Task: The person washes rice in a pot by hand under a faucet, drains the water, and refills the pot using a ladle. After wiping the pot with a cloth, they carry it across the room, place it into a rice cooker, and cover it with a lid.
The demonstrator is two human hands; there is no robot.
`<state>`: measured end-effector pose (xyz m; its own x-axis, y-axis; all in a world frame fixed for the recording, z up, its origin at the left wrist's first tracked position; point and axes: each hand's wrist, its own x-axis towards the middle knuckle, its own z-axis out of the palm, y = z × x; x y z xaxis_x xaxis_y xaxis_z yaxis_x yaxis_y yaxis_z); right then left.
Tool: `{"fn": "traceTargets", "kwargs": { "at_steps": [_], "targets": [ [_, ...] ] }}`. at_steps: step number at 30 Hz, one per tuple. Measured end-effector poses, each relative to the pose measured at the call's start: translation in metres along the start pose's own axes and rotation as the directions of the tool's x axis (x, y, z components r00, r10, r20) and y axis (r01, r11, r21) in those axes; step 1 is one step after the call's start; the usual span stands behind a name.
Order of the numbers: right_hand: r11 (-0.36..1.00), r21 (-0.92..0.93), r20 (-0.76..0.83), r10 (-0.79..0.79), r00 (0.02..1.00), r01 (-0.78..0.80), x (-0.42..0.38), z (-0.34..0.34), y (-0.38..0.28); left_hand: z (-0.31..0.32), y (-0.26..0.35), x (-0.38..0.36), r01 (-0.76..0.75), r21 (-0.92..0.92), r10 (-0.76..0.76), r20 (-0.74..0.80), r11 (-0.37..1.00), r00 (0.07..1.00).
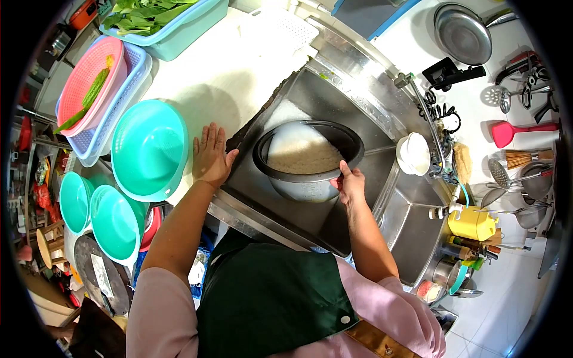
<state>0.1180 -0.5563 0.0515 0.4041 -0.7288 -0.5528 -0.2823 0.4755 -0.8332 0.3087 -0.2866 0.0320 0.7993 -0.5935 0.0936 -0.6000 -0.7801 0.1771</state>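
Note:
A dark-rimmed pot stands tilted in the large sink basin, with pale grains and cloudy liquid inside. My right hand grips the pot's rim at its near right side, thumb over the edge. My left hand lies with fingers spread on the white counter, just left of the sink, and holds nothing. Beside it on the left is a large turquoise colander.
Two smaller turquoise bowls sit at the left. Behind them are a pink basket and a bin of greens. White bowls and a tap stand right of the basin, near a smaller sink.

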Motion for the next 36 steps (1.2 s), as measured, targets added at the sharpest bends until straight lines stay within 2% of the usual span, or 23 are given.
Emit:
{"fn": "traceTargets", "kwargs": {
  "at_steps": [11, 14, 20, 36],
  "targets": [
    [0.998, 0.054, 0.036, -0.025, 0.999, 0.023, 0.002, 0.004, 0.001, 0.002, 0.0, 0.0, 0.007, 0.017, -0.007, -0.002, 1.0, 1.0],
    [0.997, 0.08, -0.006, -0.021, 1.0, 0.022, 0.0, 0.009, -0.001, 0.002, -0.001, 0.0, -0.001, 0.008, 0.001, -0.016, 1.0, 1.0],
    [0.992, 0.118, 0.006, -0.037, 0.999, 0.036, 0.006, 0.007, 0.004, 0.002, 0.0, 0.0, 0.0, 0.012, 0.0, -0.009, 1.0, 1.0],
    [0.99, 0.135, 0.013, -0.032, 0.999, 0.03, 0.005, 0.014, -0.004, -0.001, 0.001, 0.0, 0.005, 0.01, -0.005, 0.018, 1.0, 1.0]
  ]
}}
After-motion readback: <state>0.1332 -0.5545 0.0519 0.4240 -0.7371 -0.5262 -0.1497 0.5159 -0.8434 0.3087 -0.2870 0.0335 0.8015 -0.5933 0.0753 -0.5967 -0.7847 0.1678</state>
